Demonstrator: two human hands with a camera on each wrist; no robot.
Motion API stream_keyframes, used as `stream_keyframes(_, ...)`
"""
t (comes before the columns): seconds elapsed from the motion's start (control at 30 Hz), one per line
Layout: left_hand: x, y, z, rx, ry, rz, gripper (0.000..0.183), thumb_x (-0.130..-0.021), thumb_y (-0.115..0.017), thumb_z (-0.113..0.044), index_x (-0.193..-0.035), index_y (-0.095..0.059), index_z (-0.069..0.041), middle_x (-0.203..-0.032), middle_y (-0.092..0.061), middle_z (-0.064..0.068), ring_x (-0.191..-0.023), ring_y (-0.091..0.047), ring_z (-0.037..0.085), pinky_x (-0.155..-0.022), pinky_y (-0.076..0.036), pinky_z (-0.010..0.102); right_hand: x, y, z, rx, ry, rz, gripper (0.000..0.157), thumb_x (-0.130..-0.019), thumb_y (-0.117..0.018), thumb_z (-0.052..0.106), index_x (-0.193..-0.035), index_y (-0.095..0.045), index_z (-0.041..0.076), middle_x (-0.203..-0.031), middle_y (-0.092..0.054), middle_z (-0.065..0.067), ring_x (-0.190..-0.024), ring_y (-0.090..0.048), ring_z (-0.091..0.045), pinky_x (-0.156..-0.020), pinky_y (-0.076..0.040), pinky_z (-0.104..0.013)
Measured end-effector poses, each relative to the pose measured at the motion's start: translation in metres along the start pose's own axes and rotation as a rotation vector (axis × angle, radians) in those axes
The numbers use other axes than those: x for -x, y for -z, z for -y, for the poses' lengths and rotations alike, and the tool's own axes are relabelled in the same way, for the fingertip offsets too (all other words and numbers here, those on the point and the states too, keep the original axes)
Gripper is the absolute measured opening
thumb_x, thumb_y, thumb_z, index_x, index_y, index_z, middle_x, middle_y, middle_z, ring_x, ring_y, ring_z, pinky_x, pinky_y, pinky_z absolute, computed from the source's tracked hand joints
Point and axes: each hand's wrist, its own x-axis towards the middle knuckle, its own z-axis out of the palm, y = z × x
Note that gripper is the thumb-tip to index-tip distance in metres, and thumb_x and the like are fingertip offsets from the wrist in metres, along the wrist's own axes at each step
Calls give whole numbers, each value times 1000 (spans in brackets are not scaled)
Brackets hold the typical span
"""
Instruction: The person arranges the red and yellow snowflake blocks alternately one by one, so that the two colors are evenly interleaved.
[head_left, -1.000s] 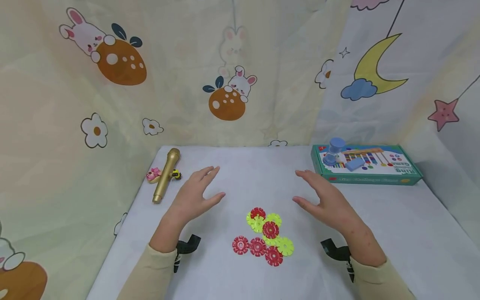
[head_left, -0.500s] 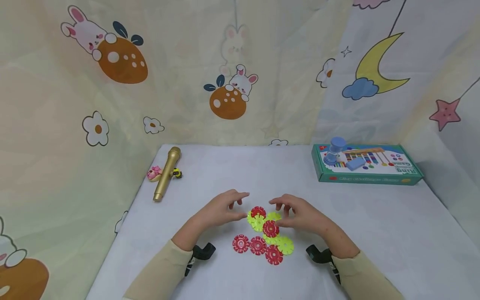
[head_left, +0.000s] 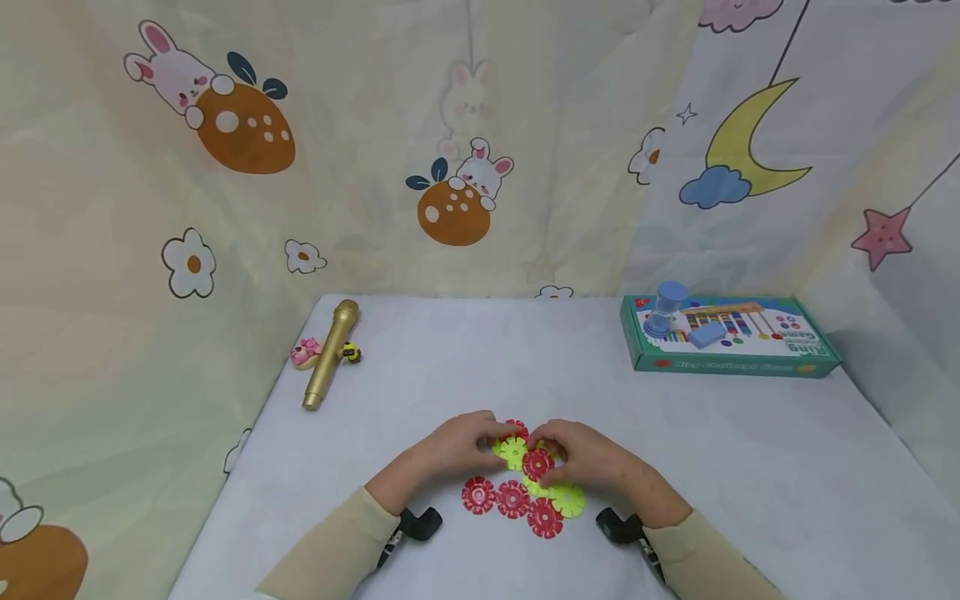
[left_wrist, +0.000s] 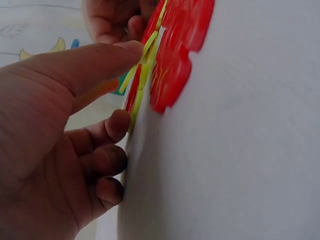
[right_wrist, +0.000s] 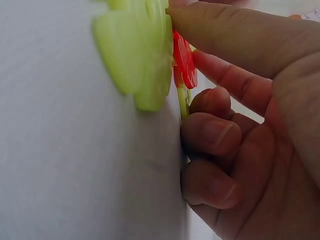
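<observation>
Here, left hand (head_left: 457,447): grip curled round a yellow disc (head_left: 513,454)
Right hand (head_left: 594,454): grip curled round the red disc (head_left: 537,464) beside it

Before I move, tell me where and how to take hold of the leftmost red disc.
Probably pinch the leftmost red disc by its notched left rim, from the left: it looks flat, that side is free, and another red disc crowds its right.
</observation>
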Motion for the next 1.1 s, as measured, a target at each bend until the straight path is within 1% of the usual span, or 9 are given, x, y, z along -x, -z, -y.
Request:
stream_keyframes(0.07, 0, -1, -3, -57, 1, 3, 53, -82, -72, -38, -132, -55, -37, -88, -51, -10, -70, -43, 6, -58, -39, 23, -1, 0, 1, 18, -5, -4, 46, -72, -81, 37, -111, -61, 23, -97, -55, 9, -88, -48, -14, -74, -46, -29)
stream_keyframes(0.13, 1, -1, -5, -103, -4, 4, 53, -81, -72, -39, -132, -55, -35, -88, -49, -9, -69, -42, 5, -57, -38, 21, -1, 0, 2, 25, -19, -5, 46, -72, -81, 37, -110, -60, 23, -97, -55, 10, -88, -49, -13, -75, -46, -30)
stream_keyframes(0.27, 0, -2, -6, -135, -12, 1, 51, -81, -73, -38, -130, -58, -31, -88, -48, -8, -69, -42, 5, -56, -38, 20, -1, 1, 3, 26, -33, -4, 46, -71, -82, 38, -109, -60, 23, -95, -55, 9, -87, -49, -14, -75, -46, -31)
stream_keyframes(0.43, -1, -6, -2, -113, -3, -9, 48, -79, -75, -37, -125, -61, -30, -88, -48, -11, -73, -43, 4, -60, -39, 20, 0, 0, 3, 21, -37, 0, 46, -70, -82, 37, -108, -59, 24, -94, -55, 8, -87, -49, -14, -74, -46, -30)
stream_keyframes(0.67, -2, -10, -3, -108, -20, -14, 55, -77, -75, -43, -128, -60, -30, -89, -48, -11, -74, -43, 4, -59, -40, 20, 0, 0, 3, 32, -54, 1, 47, -69, -82, 40, -108, -59, 24, -96, -54, 10, -89, -48, -13, -75, -47, -31)
stream_keyframes(0.83, -3, -12, -4, -87, -9, -24, 51, -76, -77, -39, -122, -62, -24, -93, -48, -14, -80, -46, 2, -68, -42, 18, 0, 0, 4, 37, -65, 2, 47, -69, -83, 39, -106, -59, 24, -96, -55, 10, -90, -49, -12, -76, -47, -31)
stream_keyframes(0.97, -3, -11, -4, -57, -5, -45, 49, -73, -79, -36, -117, -61, -22, -97, -46, -14, -84, -47, 1, -73, -43, 17, 0, 0, 5, 35, -75, 8, 46, -69, -83, 38, -104, -59, 22, -94, -55, 9, -88, -50, -13, -74, -47, -30)
stream_keyframes(1.1, -1, -4, -6, -12, 3, -76, 49, -73, -79, -34, -116, -59, -24, -104, -44, -15, -90, -48, 0, -78, -44, 18, 0, 0, 6, 30, -85, 10, 46, -69, -83, 36, -104, -58, 20, -92, -55, 8, -85, -50, -13, -72, -47, -29)
